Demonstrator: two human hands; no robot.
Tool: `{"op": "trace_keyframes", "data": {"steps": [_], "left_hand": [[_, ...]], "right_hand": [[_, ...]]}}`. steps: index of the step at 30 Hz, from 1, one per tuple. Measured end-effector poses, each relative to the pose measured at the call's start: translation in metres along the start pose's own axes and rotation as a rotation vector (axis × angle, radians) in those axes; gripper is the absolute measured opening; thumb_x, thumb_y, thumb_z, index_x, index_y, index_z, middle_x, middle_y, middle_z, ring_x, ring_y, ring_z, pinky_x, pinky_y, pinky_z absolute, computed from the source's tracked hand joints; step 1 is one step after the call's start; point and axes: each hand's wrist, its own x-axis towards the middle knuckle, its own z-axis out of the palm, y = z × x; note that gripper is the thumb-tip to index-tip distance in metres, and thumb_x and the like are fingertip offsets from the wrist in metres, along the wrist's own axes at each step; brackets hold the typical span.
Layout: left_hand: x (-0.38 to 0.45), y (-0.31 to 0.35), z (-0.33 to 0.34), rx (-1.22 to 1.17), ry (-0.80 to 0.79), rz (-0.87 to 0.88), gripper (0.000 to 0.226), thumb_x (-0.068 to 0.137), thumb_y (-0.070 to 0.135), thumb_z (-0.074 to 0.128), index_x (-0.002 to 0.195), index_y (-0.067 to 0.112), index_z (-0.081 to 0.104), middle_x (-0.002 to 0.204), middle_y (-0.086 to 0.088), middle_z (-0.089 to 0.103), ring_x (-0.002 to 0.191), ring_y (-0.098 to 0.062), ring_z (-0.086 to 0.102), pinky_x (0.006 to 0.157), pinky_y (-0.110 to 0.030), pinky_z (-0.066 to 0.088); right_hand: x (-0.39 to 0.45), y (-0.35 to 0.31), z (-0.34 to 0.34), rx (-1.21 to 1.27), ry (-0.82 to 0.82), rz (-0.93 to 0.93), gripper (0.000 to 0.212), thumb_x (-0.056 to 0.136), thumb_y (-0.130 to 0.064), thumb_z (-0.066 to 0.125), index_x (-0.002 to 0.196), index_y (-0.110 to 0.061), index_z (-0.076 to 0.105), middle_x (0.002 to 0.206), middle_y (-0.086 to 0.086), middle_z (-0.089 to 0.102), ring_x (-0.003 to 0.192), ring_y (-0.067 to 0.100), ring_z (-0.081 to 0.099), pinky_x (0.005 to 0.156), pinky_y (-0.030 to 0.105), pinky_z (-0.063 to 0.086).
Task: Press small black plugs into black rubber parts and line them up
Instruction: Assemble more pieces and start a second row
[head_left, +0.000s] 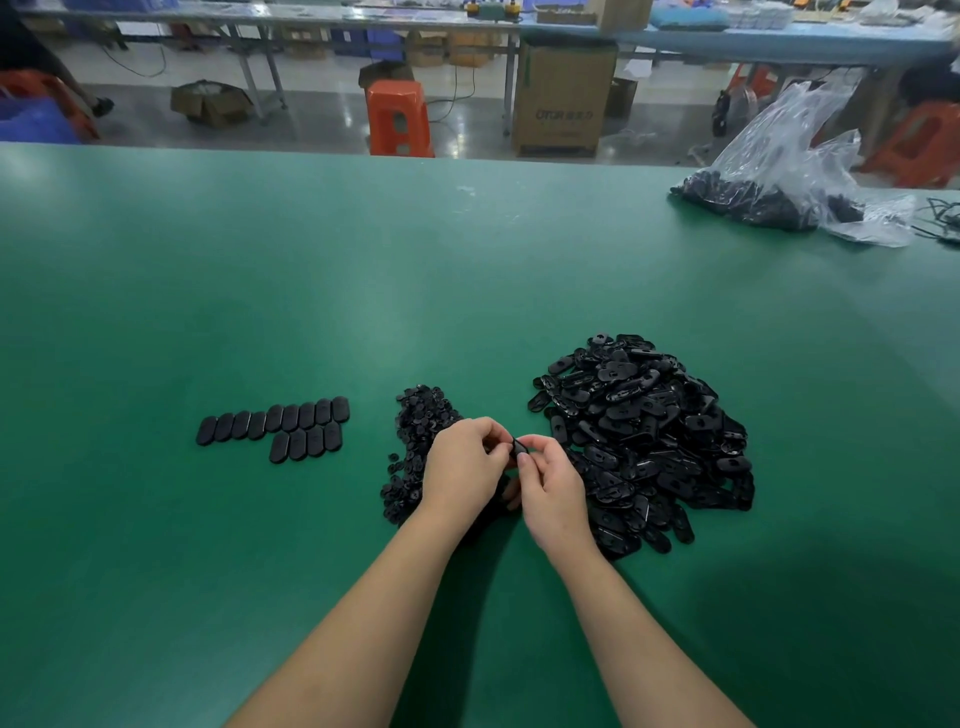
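My left hand (462, 467) and my right hand (550, 493) meet above the green table, fingers curled, both pinching one black rubber part (518, 446) between them. Any plug at the fingertips is hidden. A pile of small black plugs (415, 441) lies just left of my hands, partly covered by my left hand. A large heap of black oval rubber parts (644, 436) lies to the right. Two rows of lined-up parts (280, 426) lie flat on the left, touching side by side.
The green table (363, 260) stretches wide behind the piles. A clear plastic bag (779, 176) with more black parts sits at the far right edge. Beyond the table stand an orange stool (397, 117) and a cardboard box (563, 98).
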Motion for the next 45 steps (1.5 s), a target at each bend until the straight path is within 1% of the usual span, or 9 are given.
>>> {"op": "trace_keyframes", "data": {"steps": [6,9,11,15,22,29,36,42,45], "left_hand": [[0.002,-0.002,0.000,0.078,0.028,0.048,0.009,0.088,0.024,0.070,0.093,0.032,0.071,0.096,0.013,0.058,0.078,-0.007,0.054,0.071,-0.028,0.045],[0.004,-0.003,-0.003,-0.002,-0.030,0.004,0.028,0.085,0.022,0.074,0.113,0.028,0.071,0.104,0.010,0.067,0.083,-0.011,0.062,0.084,-0.031,0.052],[0.007,-0.004,-0.006,-0.105,-0.098,-0.043,0.021,0.083,0.018,0.077,0.103,0.021,0.075,0.090,0.004,0.075,0.075,-0.011,0.066,0.083,-0.031,0.055],[0.009,-0.008,-0.010,-0.218,-0.160,-0.055,0.006,0.081,0.013,0.079,0.084,0.016,0.075,0.068,-0.002,0.073,0.049,-0.011,0.059,0.062,-0.030,0.057],[0.007,-0.008,-0.005,-0.289,-0.182,-0.101,0.014,0.088,0.008,0.072,0.082,0.020,0.075,0.065,-0.001,0.072,0.051,-0.010,0.064,0.060,-0.031,0.060],[0.003,-0.006,-0.005,-0.219,-0.146,-0.118,0.009,0.086,0.013,0.072,0.079,0.020,0.073,0.060,0.004,0.069,0.048,-0.006,0.061,0.056,-0.024,0.053],[-0.001,0.003,-0.001,-0.123,-0.084,-0.104,0.003,0.083,0.019,0.071,0.084,0.016,0.073,0.077,0.004,0.071,0.071,-0.013,0.064,0.069,-0.026,0.054],[-0.005,0.005,0.001,-0.092,-0.054,-0.040,0.007,0.086,0.019,0.070,0.088,0.015,0.074,0.079,0.006,0.070,0.074,-0.011,0.063,0.069,-0.023,0.050],[-0.005,0.002,0.000,-0.060,-0.079,0.039,0.009,0.090,0.018,0.066,0.093,0.017,0.074,0.079,0.009,0.069,0.070,-0.004,0.059,0.062,-0.011,0.043]], "right_hand": [[-0.001,0.000,-0.001,0.040,-0.020,-0.002,0.021,0.104,-0.009,0.050,0.103,-0.028,0.058,0.076,-0.003,0.069,0.054,0.007,0.060,0.052,0.020,0.050],[-0.001,-0.001,-0.001,0.082,-0.023,0.012,0.026,0.104,-0.004,0.046,0.103,-0.027,0.058,0.077,-0.001,0.067,0.054,0.009,0.057,0.052,0.023,0.051],[-0.001,-0.002,0.000,0.113,-0.024,0.022,0.028,0.105,-0.003,0.044,0.102,-0.027,0.059,0.075,-0.002,0.064,0.054,0.010,0.057,0.052,0.025,0.051],[-0.002,-0.003,-0.001,0.145,-0.026,0.027,0.021,0.104,-0.005,0.049,0.101,-0.023,0.061,0.068,-0.006,0.064,0.056,0.010,0.056,0.052,0.025,0.051],[-0.002,-0.004,-0.002,0.142,-0.002,0.049,0.011,0.103,-0.010,0.053,0.101,-0.018,0.061,0.070,-0.006,0.061,0.054,0.011,0.050,0.054,0.032,0.046],[-0.002,-0.005,-0.002,0.131,-0.004,0.063,0.013,0.103,-0.011,0.054,0.102,-0.019,0.064,0.067,-0.009,0.064,0.054,0.009,0.050,0.052,0.027,0.045],[-0.002,-0.004,-0.002,0.148,0.020,0.061,0.017,0.102,-0.010,0.056,0.099,-0.023,0.066,0.071,-0.010,0.067,0.054,0.004,0.051,0.050,0.024,0.046],[-0.002,-0.003,-0.003,0.147,0.034,0.042,0.012,0.101,-0.013,0.059,0.101,-0.022,0.067,0.078,-0.007,0.066,0.065,0.005,0.055,0.067,0.033,0.047],[-0.002,-0.002,-0.003,0.166,0.041,0.039,0.011,0.101,-0.014,0.059,0.100,-0.023,0.066,0.080,-0.007,0.065,0.067,0.006,0.055,0.068,0.033,0.045]]}}
